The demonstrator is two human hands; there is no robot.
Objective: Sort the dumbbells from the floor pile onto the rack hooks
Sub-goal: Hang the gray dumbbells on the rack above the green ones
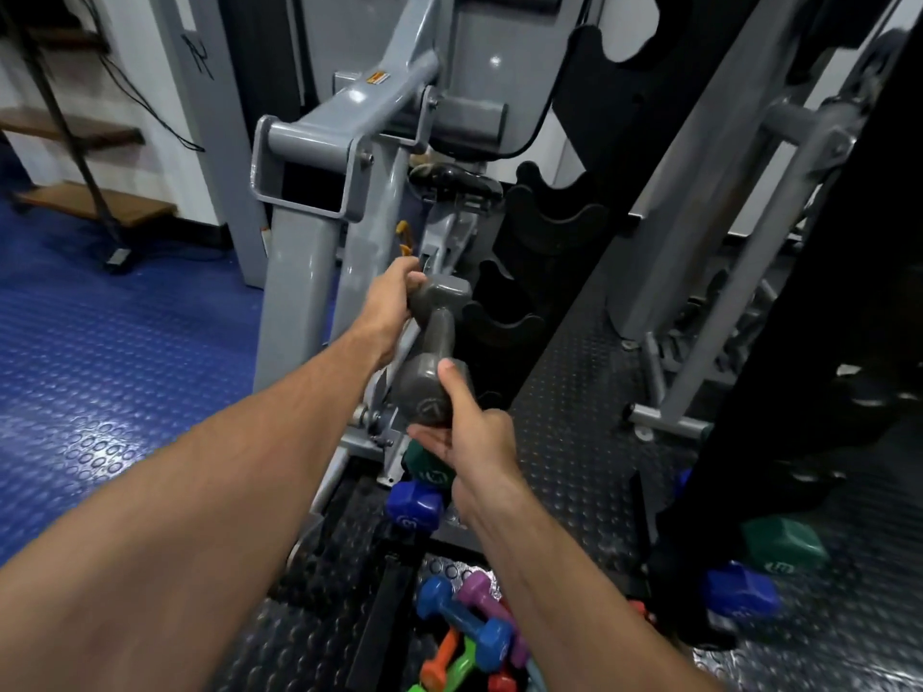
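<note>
I hold a grey dumbbell (433, 347) in both hands, pointing away from me. My left hand (390, 304) grips its far head; my right hand (469, 432) cups its near head from below, thumb on top. It hangs just left of the black rack (544, 227), whose curved hooks stand empty beside it. A green dumbbell (424, 464) and a dark blue one (414, 506) sit at the rack's lower end. The floor pile (469, 636) of blue, purple, orange and green dumbbells lies at the bottom of the view.
A grey exercise machine frame (319, 202) stands close on the left of the rack. Another grey frame (724, 272) is to the right. A green dumbbell (784, 544) and a blue one (741, 591) lie on the dark studded mat at right. Blue flooring (100, 367) spreads left.
</note>
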